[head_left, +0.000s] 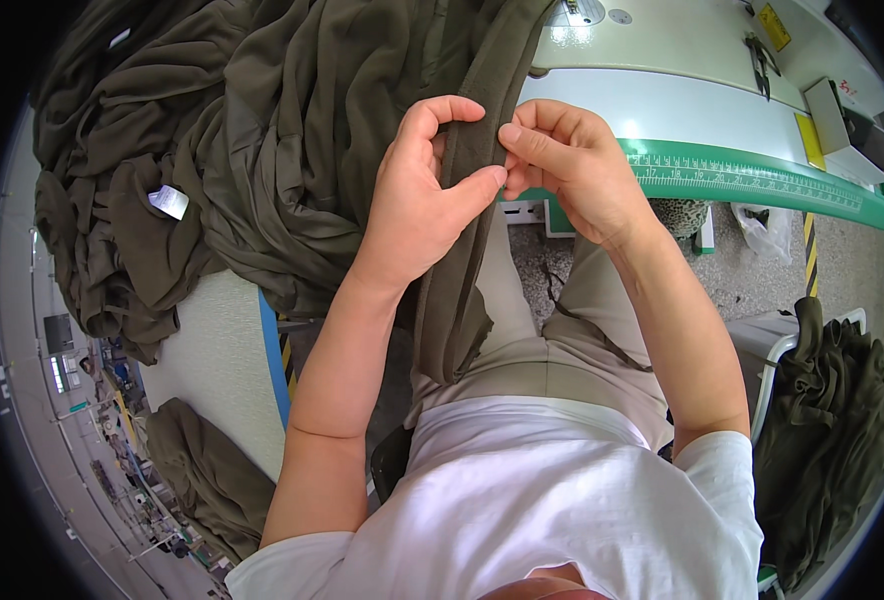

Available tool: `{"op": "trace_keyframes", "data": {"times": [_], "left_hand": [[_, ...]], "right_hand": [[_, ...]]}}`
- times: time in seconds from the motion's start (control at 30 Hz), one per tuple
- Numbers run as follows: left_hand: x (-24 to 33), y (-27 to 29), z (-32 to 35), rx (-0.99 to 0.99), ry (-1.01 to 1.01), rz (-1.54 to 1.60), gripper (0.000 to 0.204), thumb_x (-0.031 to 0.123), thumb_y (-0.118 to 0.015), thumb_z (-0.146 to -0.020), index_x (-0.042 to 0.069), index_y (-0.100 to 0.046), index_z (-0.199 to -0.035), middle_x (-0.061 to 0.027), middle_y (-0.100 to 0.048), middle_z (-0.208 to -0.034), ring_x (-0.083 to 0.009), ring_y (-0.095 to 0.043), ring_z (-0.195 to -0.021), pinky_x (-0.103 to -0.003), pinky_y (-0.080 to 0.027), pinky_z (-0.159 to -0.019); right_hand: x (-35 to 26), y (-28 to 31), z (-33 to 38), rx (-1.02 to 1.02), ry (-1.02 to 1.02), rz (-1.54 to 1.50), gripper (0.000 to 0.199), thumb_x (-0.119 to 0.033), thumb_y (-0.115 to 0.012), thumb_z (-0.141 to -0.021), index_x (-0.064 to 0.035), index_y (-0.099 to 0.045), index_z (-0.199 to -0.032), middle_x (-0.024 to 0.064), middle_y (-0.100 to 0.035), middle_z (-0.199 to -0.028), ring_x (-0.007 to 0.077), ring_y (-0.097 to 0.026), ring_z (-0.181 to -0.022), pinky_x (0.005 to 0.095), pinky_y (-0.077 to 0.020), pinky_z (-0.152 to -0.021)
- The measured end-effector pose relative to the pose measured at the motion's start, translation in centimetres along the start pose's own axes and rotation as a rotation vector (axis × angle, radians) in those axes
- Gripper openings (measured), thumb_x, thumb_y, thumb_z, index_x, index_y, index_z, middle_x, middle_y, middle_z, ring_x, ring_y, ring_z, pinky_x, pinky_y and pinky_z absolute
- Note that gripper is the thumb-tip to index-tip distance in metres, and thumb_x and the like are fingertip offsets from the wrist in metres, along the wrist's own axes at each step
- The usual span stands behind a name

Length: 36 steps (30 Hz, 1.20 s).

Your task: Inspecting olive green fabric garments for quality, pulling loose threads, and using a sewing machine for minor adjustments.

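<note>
A long dark olive fabric strip (pixel 473 150) with stitched edges hangs down over my lap from the bigger heap of olive cloth (pixel 292 130) on the left. My left hand (pixel 420 190) curls round the strip, with its thumb on the near side and its fingers at the far side. On the strip's right edge my right hand (pixel 574 160) is closed in a pinch, thumb against forefinger. Whether a thread or other small thing sits in that pinch is too small to tell. A white label (pixel 169 202) shows on the heap.
Ahead on the right is a white sewing table (pixel 682 105) with a green ruler edge (pixel 762 182). Scissors (pixel 760 66) and a small open box (pixel 850 130) lie on it. A bin (pixel 762 340) of olive cloth stands at right; more cloth (pixel 207 475) lies at lower left.
</note>
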State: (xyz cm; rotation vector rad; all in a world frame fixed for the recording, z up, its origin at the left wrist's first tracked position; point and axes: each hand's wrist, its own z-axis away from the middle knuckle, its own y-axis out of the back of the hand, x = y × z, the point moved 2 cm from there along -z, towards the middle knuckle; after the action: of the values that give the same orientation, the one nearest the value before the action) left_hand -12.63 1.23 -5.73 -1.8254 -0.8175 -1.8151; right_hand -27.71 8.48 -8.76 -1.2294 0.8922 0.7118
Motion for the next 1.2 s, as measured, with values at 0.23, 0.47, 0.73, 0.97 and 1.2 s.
{"op": "trace_keyframes", "data": {"times": [0.23,0.47,0.73,0.97,1.2], "left_hand": [[0.2,-0.3,-0.6,0.092,-0.008,0.178,0.052,0.001,-0.067,-0.091,0.001,-0.04,-0.135,-0.0111,-0.061,-0.114,-0.0132,-0.061,-0.102,-0.027,-0.051,-0.09],[-0.3,0.3,-0.7,0.127,0.044,0.233,0.053,0.0,-0.066,-0.093,0.001,-0.038,-0.137,-0.0116,-0.063,-0.112,-0.0139,-0.062,-0.103,-0.028,-0.052,-0.09],[0.4,-1.6,1.1,0.259,-0.404,-0.515,0.04,-0.004,-0.069,-0.084,0.003,-0.054,-0.12,-0.0101,-0.066,-0.104,-0.0207,-0.064,-0.099,-0.032,-0.054,-0.083],[-0.7,-4.7,3.9,0.041,-0.815,-0.952,0.03,-0.004,-0.069,-0.078,0.003,-0.063,-0.106,-0.0082,-0.067,-0.101,-0.0299,-0.064,-0.097,-0.04,-0.055,-0.08],[-0.3,-3.0,2.5,0.286,-0.586,-0.592,0.019,0.006,-0.062,-0.093,0.0,-0.063,-0.112,-0.0127,-0.064,-0.118,-0.0302,-0.06,-0.105,-0.039,-0.049,-0.093]], "right_hand": [[0.2,0.0,0.0,-0.026,0.006,0.04,0.015,-0.015,-0.064,-0.099,-0.0025,-0.062,-0.091,0.0033,-0.065,-0.079,0.0117,-0.061,-0.065,0.0253,-0.053,-0.064],[0.4,-0.9,0.8,0.169,0.082,0.049,0.016,-0.015,-0.065,-0.099,-0.0005,-0.064,-0.095,0.0034,-0.066,-0.082,0.0102,-0.061,-0.07,0.0259,-0.0537,-0.065],[0.2,-2.4,2.6,0.213,0.271,0.289,0.02,-0.016,-0.069,-0.097,0.0017,-0.067,-0.107,0.0063,-0.069,-0.091,0.0098,-0.063,-0.076,0.026,-0.0539,-0.07],[1.2,-0.2,2.2,0.161,-0.046,-0.164,0.016,-0.009,-0.068,-0.096,0.0017,-0.066,-0.108,0.0069,-0.072,-0.095,0.0099,-0.067,-0.079,0.0242,-0.0548,-0.071],[1.5,0.3,2.2,0.193,-0.044,-0.266,0.017,-0.006,-0.065,-0.097,0.0013,-0.065,-0.112,0.0094,-0.073,-0.1,0.012,-0.07,-0.082,0.0247,-0.057,-0.074]]}}
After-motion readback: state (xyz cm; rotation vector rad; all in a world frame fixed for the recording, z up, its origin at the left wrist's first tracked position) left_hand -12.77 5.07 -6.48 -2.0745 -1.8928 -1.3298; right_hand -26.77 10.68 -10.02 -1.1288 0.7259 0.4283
